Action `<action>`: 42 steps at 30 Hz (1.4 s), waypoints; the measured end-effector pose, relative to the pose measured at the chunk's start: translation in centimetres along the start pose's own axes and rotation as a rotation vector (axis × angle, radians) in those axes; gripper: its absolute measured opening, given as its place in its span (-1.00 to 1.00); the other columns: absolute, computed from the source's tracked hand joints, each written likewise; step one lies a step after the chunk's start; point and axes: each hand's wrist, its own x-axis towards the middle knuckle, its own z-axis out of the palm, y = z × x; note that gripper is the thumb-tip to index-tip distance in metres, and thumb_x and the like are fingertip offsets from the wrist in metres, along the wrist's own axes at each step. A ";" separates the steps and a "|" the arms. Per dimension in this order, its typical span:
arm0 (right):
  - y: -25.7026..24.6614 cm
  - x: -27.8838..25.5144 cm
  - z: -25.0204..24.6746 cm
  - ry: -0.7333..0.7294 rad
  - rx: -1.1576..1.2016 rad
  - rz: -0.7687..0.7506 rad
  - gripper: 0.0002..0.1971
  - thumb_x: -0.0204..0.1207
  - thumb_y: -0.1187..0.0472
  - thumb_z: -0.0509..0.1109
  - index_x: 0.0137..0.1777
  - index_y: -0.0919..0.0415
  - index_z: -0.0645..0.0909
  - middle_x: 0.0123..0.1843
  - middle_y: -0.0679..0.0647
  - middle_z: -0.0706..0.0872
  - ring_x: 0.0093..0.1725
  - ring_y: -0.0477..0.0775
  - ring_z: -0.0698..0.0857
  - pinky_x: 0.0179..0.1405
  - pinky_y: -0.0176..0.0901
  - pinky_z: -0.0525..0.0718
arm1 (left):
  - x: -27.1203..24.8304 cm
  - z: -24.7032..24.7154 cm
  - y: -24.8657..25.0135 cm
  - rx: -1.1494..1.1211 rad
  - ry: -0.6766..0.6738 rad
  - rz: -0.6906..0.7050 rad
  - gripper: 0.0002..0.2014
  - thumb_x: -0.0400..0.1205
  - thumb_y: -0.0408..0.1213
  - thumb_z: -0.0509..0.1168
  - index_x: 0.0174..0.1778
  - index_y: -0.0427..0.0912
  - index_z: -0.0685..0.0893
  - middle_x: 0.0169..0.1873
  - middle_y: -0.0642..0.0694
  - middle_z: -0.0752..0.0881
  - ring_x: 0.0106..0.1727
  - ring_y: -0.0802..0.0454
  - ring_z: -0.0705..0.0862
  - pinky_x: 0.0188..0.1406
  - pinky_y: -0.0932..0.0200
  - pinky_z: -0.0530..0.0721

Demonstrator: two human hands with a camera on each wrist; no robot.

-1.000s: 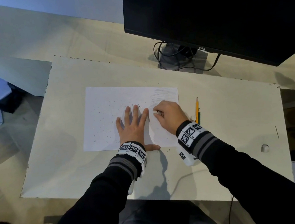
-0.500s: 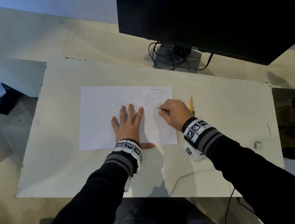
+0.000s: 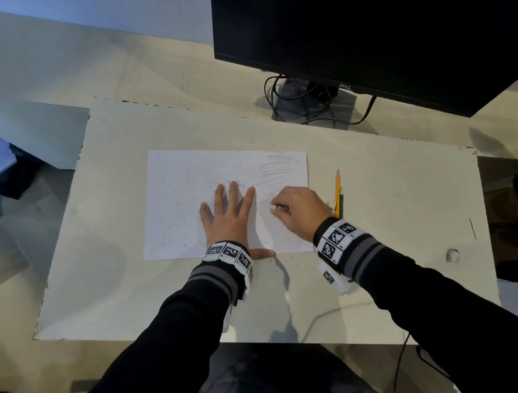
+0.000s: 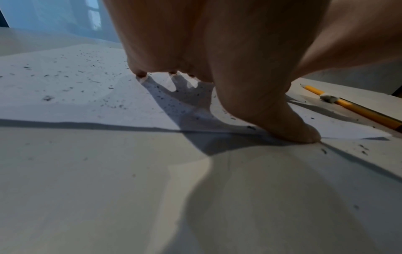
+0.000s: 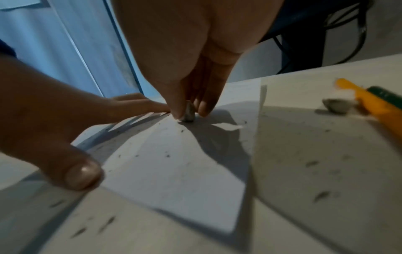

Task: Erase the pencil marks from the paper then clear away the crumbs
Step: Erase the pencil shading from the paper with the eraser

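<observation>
Paper, left half: the paper (image 3: 184, 202) carries only crumbs (image 3: 176, 224) there; a hand could pass over it.
Paper, middle: the left hand (image 3: 230, 218) lies flat across it, thumb over the near edge.
Paper, right part: the right hand (image 3: 299, 213) pinches an eraser (image 5: 188, 114) down on the sheet, just beside the left hand's fingers.
Right of paper: two pencils (image 3: 338, 194) lie side by side; a second eraser (image 5: 336, 106) sits against them.
Far side: the monitor (image 3: 378, 32) overhangs, its stand and cables (image 3: 312, 105) beneath.
Near board: the board (image 3: 119, 294) is crossed by both forearms.
</observation>
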 end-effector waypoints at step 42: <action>0.1 -0.5 0.3 0.030 0.064 0.071 -0.88 0.60 0.18 0.39 -0.03 0.22 0.71 -0.10 0.00 0.65 -0.09 0.03 0.62 -0.02 -0.15 0.63 | 0.2 -1.1 1.0 0.054 -0.053 0.014 0.36 0.15 0.59 0.40 0.64 0.31 -0.40 0.68 -0.24 -0.32 0.67 -0.39 -0.36 0.47 -0.66 0.01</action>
